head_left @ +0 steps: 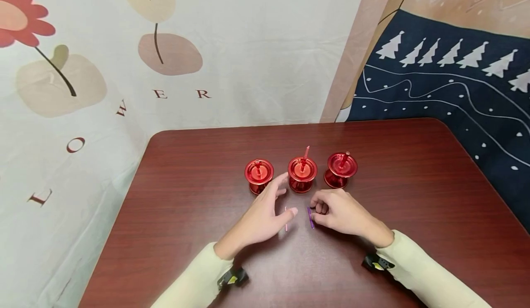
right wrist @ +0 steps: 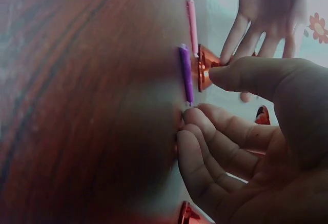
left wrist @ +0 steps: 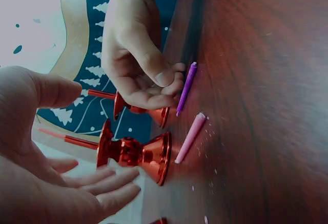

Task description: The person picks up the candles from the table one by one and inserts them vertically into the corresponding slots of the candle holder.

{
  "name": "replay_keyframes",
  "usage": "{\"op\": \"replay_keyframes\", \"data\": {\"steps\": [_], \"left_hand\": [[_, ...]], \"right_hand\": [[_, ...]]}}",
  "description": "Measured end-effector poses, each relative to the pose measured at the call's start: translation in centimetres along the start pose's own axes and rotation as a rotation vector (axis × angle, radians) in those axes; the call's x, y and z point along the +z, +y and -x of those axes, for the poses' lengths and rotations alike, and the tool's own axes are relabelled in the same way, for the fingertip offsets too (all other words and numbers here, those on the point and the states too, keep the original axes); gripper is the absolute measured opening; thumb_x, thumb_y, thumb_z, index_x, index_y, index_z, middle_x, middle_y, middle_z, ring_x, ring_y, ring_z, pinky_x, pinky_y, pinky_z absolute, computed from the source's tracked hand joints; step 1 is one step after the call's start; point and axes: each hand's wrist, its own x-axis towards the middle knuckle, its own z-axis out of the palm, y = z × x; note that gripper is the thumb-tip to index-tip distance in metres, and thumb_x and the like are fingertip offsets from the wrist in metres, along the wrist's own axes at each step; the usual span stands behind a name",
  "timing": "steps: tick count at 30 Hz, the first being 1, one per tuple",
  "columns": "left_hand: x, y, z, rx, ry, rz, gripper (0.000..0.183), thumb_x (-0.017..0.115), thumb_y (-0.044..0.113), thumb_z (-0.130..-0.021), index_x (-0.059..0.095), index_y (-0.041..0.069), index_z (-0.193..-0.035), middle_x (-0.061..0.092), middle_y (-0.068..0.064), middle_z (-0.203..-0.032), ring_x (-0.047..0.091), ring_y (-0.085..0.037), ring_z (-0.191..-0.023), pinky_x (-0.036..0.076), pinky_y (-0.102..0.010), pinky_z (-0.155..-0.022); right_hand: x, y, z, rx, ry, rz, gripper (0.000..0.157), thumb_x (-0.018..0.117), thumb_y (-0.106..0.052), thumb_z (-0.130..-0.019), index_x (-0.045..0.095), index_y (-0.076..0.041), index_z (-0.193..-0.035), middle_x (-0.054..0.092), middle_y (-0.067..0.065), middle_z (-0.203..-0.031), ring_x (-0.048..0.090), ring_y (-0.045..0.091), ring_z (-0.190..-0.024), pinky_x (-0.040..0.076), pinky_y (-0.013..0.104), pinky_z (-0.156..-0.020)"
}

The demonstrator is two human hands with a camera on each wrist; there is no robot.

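Three shiny red candle holders, a left one (head_left: 252, 179), a middle one (head_left: 301, 184) and a right one (head_left: 336, 180), stand upright in a row. From the middle one rises a slim red candle (head_left: 307, 151). Two small candles, one purple (head_left: 310, 217) and one pink (left wrist: 191, 138), lie on the table in front of them. My right hand (head_left: 343, 212) is right beside the purple candle, its fingers loosely bent and the thumb apart from them. Over the pink candle my left hand (head_left: 262, 218) spreads its thumb and fingers, holding nothing; its fingertips overlap the middle holder's edge in the head view.
The dark red wooden table (head_left: 190, 183) has rounded far corners. Behind it hangs a pale cloth (head_left: 256, 45) with printed flowers and letters, and a dark blue cloth (head_left: 430, 87) with white trees is at the right. Pale specks lie around the pink candle.
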Motion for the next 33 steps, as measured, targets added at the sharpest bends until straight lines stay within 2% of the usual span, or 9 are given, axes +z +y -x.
{"op": "replay_keyframes", "data": {"steps": [3,7,11,13,16,19,24,28,33], "left_hand": [[-0.6,-0.1,1.1,0.049,0.034,0.022,0.073,0.078,0.012,-0.098,0.045,0.005,-0.163,0.058,-0.017,-0.156,0.065,-0.034,-0.135,0.05,-0.049,-0.115],[-1.8,-0.9,1.5,0.128,0.198,0.073,0.054,0.08,0.001,-0.095,0.06,0.002,-0.146,0.071,-0.016,-0.134,0.073,-0.034,-0.118,0.06,-0.045,-0.102],[-3.7,-1.8,0.9,0.117,0.358,0.065,0.045,0.083,-0.001,-0.093,0.066,0.002,-0.134,0.075,-0.012,-0.12,0.073,-0.026,-0.102,0.062,-0.042,-0.088],[-4.6,-2.2,0.5,0.091,0.399,0.055,0.046,0.085,0.001,-0.091,0.066,0.003,-0.133,0.075,-0.011,-0.121,0.072,-0.024,-0.101,0.062,-0.041,-0.087],[-5.6,-2.8,-0.3,0.074,0.419,0.048,0.051,0.088,0.004,-0.09,0.064,0.002,-0.135,0.071,-0.011,-0.128,0.071,-0.027,-0.107,0.06,-0.042,-0.091],[-6.2,-3.5,-1.0,0.045,0.403,0.056,0.061,0.091,0.007,-0.089,0.06,0.0,-0.142,0.065,-0.015,-0.139,0.068,-0.033,-0.122,0.056,-0.049,-0.104],[-6.5,-4.4,-1.9,-0.045,0.276,0.13,0.088,0.092,0.01,-0.089,0.043,0.003,-0.161,0.054,-0.017,-0.16,0.052,-0.035,-0.149,0.04,-0.05,-0.125],[-6.5,-4.8,-2.4,-0.113,0.181,0.139,0.101,0.091,0.015,-0.09,0.03,0.008,-0.169,0.047,-0.017,-0.168,0.046,-0.035,-0.155,0.035,-0.052,-0.128],[-6.3,-5.2,-2.6,-0.125,0.146,0.135,0.099,0.09,0.016,-0.092,0.029,0.007,-0.169,0.047,-0.018,-0.168,0.046,-0.037,-0.154,0.035,-0.054,-0.127]], "right_hand": [[0.3,-0.1,-0.1,0.021,-0.003,0.029,0.02,0.092,-0.018,-0.086,0.072,-0.015,-0.091,0.061,-0.014,-0.076,0.058,0.0,-0.07,0.053,0.026,-0.065],[0.6,-0.4,-0.2,0.057,0.001,0.067,0.03,0.096,-0.029,-0.084,0.069,-0.018,-0.087,0.057,-0.015,-0.074,0.052,-0.001,-0.068,0.047,0.026,-0.061],[0.8,-0.5,-0.2,0.076,0.005,0.097,0.034,0.099,-0.029,-0.08,0.067,-0.018,-0.085,0.054,-0.015,-0.072,0.049,-0.001,-0.066,0.045,0.026,-0.06],[0.8,-0.6,-0.3,0.08,0.001,0.102,0.035,0.1,-0.027,-0.079,0.066,-0.017,-0.084,0.054,-0.014,-0.072,0.049,-0.001,-0.066,0.046,0.026,-0.061],[0.8,-0.7,-0.3,0.088,-0.008,0.097,0.035,0.1,-0.023,-0.078,0.066,-0.017,-0.085,0.056,-0.013,-0.073,0.05,-0.001,-0.067,0.047,0.027,-0.062],[0.7,-0.7,-0.4,0.093,-0.017,0.08,0.034,0.1,-0.021,-0.079,0.067,-0.017,-0.085,0.057,-0.014,-0.072,0.051,-0.002,-0.067,0.048,0.027,-0.063],[0.5,-0.7,-0.4,0.11,-0.034,0.053,0.03,0.1,-0.016,-0.081,0.07,-0.017,-0.086,0.06,-0.017,-0.072,0.055,-0.004,-0.066,0.05,0.027,-0.063],[0.2,-0.7,-0.4,0.122,-0.062,0.044,0.026,0.098,-0.011,-0.082,0.072,-0.017,-0.085,0.062,-0.018,-0.071,0.056,-0.005,-0.065,0.05,0.025,-0.061],[-0.1,-0.6,-0.5,0.075,-0.078,0.075,0.021,0.089,-0.003,-0.083,0.073,-0.016,-0.083,0.06,-0.019,-0.069,0.053,-0.006,-0.064,0.049,0.024,-0.063]]}}
